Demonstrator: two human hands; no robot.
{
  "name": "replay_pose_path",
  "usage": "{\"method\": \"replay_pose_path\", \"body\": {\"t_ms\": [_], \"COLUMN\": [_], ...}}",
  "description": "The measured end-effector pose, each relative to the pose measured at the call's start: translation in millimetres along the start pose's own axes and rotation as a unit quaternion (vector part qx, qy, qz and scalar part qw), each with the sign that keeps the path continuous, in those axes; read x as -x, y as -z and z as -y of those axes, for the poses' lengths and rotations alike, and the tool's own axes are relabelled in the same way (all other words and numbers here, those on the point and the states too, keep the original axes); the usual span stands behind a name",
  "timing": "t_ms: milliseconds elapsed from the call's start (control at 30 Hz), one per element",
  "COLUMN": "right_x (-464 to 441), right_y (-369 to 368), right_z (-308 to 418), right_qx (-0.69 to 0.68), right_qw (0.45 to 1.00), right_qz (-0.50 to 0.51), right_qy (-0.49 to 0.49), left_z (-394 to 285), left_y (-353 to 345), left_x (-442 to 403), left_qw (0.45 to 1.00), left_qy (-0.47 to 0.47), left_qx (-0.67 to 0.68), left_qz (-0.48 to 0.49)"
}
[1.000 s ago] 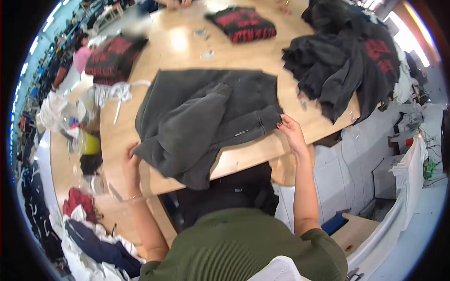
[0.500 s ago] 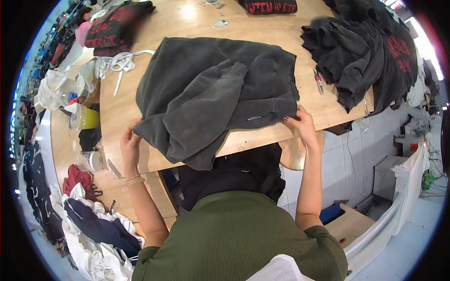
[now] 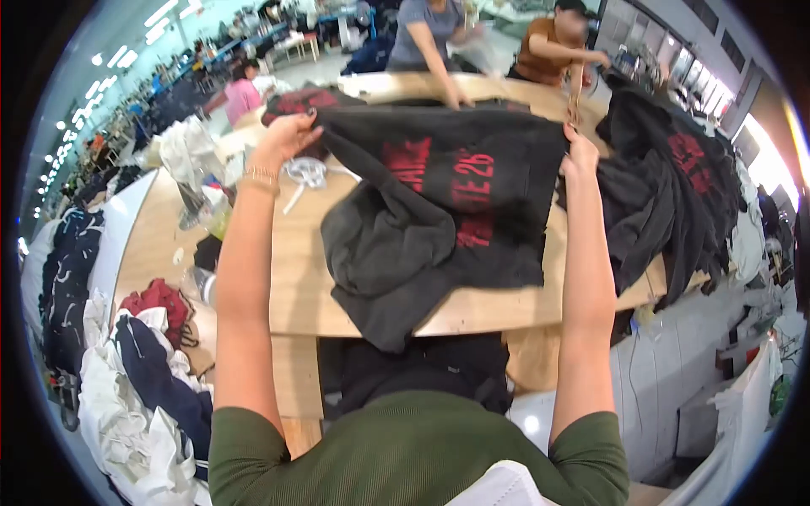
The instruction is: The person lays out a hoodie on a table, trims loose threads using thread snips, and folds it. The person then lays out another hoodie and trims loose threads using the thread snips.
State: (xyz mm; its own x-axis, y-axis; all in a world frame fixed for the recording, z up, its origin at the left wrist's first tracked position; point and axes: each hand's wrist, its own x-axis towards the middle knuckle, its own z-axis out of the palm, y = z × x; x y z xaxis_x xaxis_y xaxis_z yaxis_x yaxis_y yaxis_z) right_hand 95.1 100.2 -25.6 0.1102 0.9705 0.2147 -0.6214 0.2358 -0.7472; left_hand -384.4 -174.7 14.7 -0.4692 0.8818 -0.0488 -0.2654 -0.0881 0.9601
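Observation:
A dark grey hooded sweatshirt (image 3: 506, 185) with red lettering hangs stretched between my two hands over the wooden table. My left hand (image 3: 291, 135) is closed on its upper left corner. At the upper right corner, my right hand (image 3: 580, 152) pinches the cloth. The bunched hood (image 3: 384, 240) droops toward me, its lower tip near the table's front edge. Some of the lettering is hidden under the folds.
More dark garments with red print (image 3: 666, 194) are heaped at the right. White ties (image 3: 305, 174) lie left of the sweatshirt on the table (image 3: 295, 253). Two people stand across the table, a person in pink (image 3: 243, 97) farther back. White and navy cloth (image 3: 160, 388) is piled lower left.
Both hands have moved up and away from me, lifting the sweatshirt's far edge. The red-printed side now shows. The view has tilted up, bringing the people across the table into sight.

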Motion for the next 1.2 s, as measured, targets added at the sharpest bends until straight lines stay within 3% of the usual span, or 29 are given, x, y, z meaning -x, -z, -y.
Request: {"method": "replay_pose_path", "body": {"t_ms": [67,133,200,267,333,400,467,500,533,567,600,633,667,700,733,833,900,933,967,1033,1067,1100,1133,1167,1200], "right_x": [21,11,20,20,24,23,29,34,44,55,119,97,97,119,130,147,165,143,126,100,76,75,69,102,149], "right_y": [-11,-9,-44,-73,-108,-104,-99,-95,-87,-80,-89,-45,-8,3,13,10,-18,-17,-23,-37,-30,-26,-8,-14,-23], "right_z": [61,115,175,229,285,282,282,283,284,288,265,274,285,282,283,291,287,277,258,204,170,136,88,65,47], "right_qx": [0.017,-0.104,-0.071,-0.081,-0.098,-0.070,-0.014,0.015,0.045,0.071,0.180,0.044,0.051,0.033,0.032,-0.043,-0.036,-0.002,0.036,0.165,0.244,0.339,0.464,0.503,0.515], "right_qw": [1.000,0.984,0.989,0.971,0.971,0.972,0.969,0.966,0.963,0.957,0.940,0.969,0.959,0.964,0.964,0.965,0.976,0.972,0.968,0.948,0.954,0.931,0.832,0.778,0.783], "right_qz": [0.003,0.146,0.098,0.165,0.123,0.110,0.088,0.078,0.066,0.055,0.092,0.096,0.135,0.119,0.120,0.100,0.112,0.092,0.077,0.104,0.065,0.029,-0.009,0.027,0.082], "right_qy": [0.020,0.003,0.090,0.151,0.182,0.196,0.229,0.244,0.258,0.276,0.274,0.225,0.242,0.236,0.236,0.240,0.185,0.215,0.237,0.251,0.160,0.130,0.303,0.376,0.340], "left_z": [-37,-72,-137,-189,-255,-267,-272,-275,-277,-278,-227,-175,-181,-176,-176,-194,-190,-188,-182,-141,-104,-66,-11,48,71], "left_y": [-32,-16,-38,-60,-54,-88,-99,-81,-9,63,34,2,27,5,25,37,-1,-16,-17,-42,-29,-42,-37,-60,-82], "left_x": [63,75,115,138,148,210,243,238,195,152,185,220,239,271,281,292,266,245,206,138,78,59,28,47,79], "left_qw": [0.996,0.963,0.934,0.887,0.860,0.798,0.784,0.828,0.800,0.729,0.826,0.896,0.879,0.871,0.874,0.893,0.889,0.883,0.873,0.906,0.892,0.849,0.733,0.706,0.729], "left_qy": [-0.087,-0.255,-0.328,-0.454,-0.510,-0.590,-0.614,-0.541,-0.507,-0.477,-0.416,-0.358,-0.380,-0.399,-0.429,-0.419,-0.414,-0.412,-0.394,-0.318,-0.310,-0.263,-0.358,-0.419,-0.387], "left_qx": [-0.011,-0.068,-0.131,-0.080,0.017,-0.122,-0.094,-0.103,-0.291,-0.467,-0.349,-0.208,-0.251,-0.217,-0.191,-0.135,-0.135,-0.131,-0.235,-0.246,-0.300,-0.426,-0.552,-0.540,-0.564], "left_qz": [-0.017,0.055,0.047,-0.024,-0.019,-0.019,-0.027,-0.103,-0.132,-0.153,-0.151,-0.163,-0.143,-0.186,-0.123,-0.097,-0.141,-0.181,-0.164,-0.135,-0.137,-0.171,-0.169,-0.187,-0.001]}}
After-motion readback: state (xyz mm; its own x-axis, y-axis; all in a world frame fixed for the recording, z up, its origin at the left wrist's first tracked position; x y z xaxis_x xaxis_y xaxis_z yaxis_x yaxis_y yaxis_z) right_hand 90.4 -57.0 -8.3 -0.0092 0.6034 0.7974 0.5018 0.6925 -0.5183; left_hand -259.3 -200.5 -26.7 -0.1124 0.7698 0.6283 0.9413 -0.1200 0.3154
